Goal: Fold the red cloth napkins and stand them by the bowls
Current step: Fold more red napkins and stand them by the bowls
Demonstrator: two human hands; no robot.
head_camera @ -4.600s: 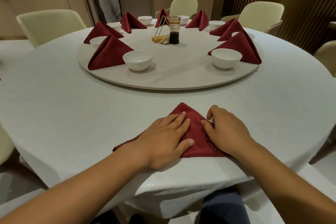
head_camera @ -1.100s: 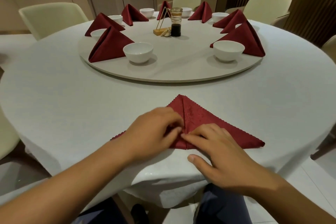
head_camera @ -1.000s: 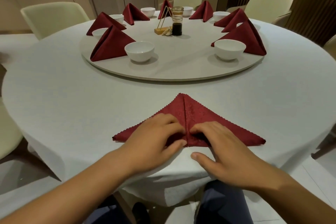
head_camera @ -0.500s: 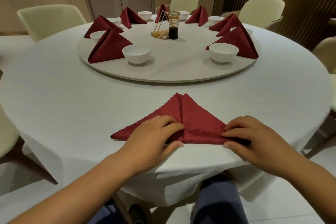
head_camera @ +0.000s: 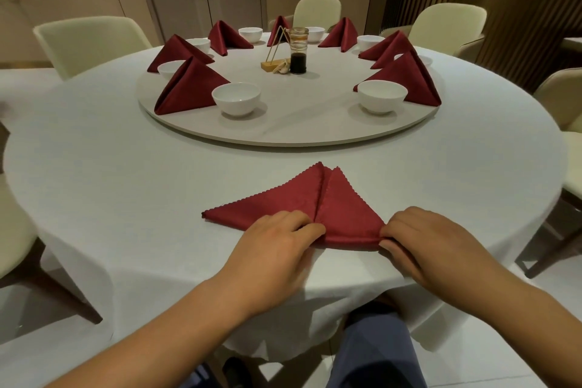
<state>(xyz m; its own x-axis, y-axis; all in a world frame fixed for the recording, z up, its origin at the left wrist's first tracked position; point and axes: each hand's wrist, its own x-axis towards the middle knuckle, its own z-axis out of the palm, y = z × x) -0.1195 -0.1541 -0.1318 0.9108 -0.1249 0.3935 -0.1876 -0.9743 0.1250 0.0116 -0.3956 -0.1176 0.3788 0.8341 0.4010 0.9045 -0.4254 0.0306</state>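
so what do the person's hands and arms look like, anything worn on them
Nothing is worn on them. The left hand and right hand have no gloves, and no rings, watch or bracelet show. The forearms are uncovered too, with no sleeve in view as far as the picture's edge.

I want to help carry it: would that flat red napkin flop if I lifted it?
Probably floppy: the red napkin lies thin and flat on the tablecloth, with the left hand and right hand holding its folds. Likely light. Fully folded it may hold shape, as the standing napkin by the white bowl does.
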